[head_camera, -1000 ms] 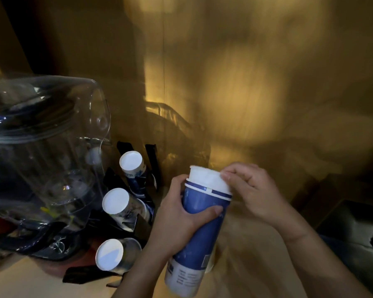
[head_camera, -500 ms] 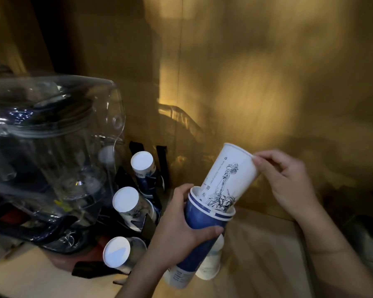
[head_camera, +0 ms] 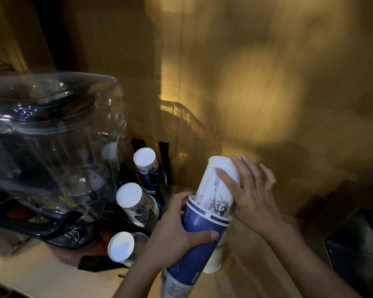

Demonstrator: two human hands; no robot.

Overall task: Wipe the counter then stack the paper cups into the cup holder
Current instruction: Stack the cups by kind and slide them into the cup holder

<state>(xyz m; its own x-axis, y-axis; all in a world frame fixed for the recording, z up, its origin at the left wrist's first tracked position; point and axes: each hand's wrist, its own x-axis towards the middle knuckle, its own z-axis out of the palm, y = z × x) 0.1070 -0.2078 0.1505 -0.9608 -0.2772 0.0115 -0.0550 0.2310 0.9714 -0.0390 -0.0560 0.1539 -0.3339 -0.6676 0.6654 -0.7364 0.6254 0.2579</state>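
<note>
Left hand [head_camera: 177, 235] grips blue stack [head_camera: 197, 244]; right hand [head_camera: 252, 194] holds white cup [head_camera: 215, 186].

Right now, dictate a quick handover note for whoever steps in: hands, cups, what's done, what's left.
Left hand: gripping the blue cup stack, tilted above the counter.
Right hand: on the white printed cup, partly seated in the stack's top.
Cup holder, left of the stack, has three cup columns: back, middle, front.
One more cup sits behind the stack.
Done: nesting begun. Wiping cannot be judged.
Left: seat the white cup, load the stack into the holder.
</note>
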